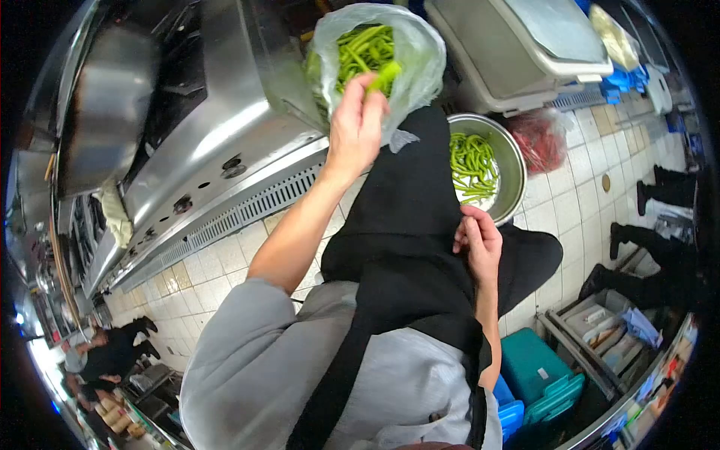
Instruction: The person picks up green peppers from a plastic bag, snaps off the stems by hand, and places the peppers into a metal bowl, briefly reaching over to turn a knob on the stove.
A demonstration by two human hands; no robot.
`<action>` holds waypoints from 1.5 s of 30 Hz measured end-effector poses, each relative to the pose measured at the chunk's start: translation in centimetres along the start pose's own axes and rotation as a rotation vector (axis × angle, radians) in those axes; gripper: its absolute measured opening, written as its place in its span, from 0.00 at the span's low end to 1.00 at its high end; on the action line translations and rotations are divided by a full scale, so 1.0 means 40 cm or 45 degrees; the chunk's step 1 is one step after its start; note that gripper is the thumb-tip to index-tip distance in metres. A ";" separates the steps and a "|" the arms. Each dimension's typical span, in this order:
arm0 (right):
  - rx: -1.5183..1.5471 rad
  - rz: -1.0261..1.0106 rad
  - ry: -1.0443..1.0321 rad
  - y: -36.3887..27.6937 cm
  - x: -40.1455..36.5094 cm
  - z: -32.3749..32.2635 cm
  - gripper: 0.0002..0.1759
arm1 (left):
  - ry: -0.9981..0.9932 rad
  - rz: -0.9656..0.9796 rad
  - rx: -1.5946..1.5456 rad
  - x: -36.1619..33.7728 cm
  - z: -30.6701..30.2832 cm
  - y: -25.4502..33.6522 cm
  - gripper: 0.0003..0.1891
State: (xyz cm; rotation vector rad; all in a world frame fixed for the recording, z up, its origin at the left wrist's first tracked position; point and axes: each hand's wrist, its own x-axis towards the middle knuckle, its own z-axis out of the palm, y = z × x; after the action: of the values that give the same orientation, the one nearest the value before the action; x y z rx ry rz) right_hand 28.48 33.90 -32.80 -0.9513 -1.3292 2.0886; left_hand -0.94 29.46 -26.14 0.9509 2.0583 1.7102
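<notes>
Steel closes off the left side of the head view: a stainless range (217,127), smooth and glossy with a slotted strip along its foot, runs diagonally close beside the person's leg. Only a narrow band of pale tiled floor (570,202) lies open between the two. Against the range's front edge sits a thin, cloudy plastic bag (412,45), its mouth crumpled open and packed with long, slender green peppers (360,49). The left hand (356,124) reaches to that mouth with the arm stretched out, and its fingertips pinch one green pepper (384,77) at the bag's rim. Just beyond the knee, a round metal bowl (514,161) with a thin bright rim rests on the floor and holds a loose heap of more peppers (472,165). A red mesh sack (540,139) lies touching or just beside its far side. A grey, boxy lidded bin (517,45) blocks the space above them. The right hand (476,244) lies curled against the matte black apron (405,225) near the bowl's rim; whether it holds anything cannot be told. To the right, the floor opens as far as another person's dark legs (660,187). Hard teal crates (536,371) crowd the near corner.
</notes>
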 end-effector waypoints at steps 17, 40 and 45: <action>-0.292 0.030 -0.200 0.000 -0.072 -0.051 0.15 | -1.364 0.827 0.500 -0.141 0.117 0.045 0.10; 0.080 -0.081 0.003 -0.030 -0.101 -0.034 0.12 | -0.535 0.309 -0.080 -0.210 0.339 0.013 0.18; 0.210 -0.053 0.048 -0.009 -0.108 -0.045 0.12 | 0.146 0.642 0.472 0.144 0.121 -0.080 0.13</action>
State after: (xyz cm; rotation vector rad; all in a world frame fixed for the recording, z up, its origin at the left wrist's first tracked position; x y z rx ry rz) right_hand 32.65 32.01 -31.69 -0.8808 -1.1286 2.1017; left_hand -3.17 36.64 -29.35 1.6386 2.4130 1.6547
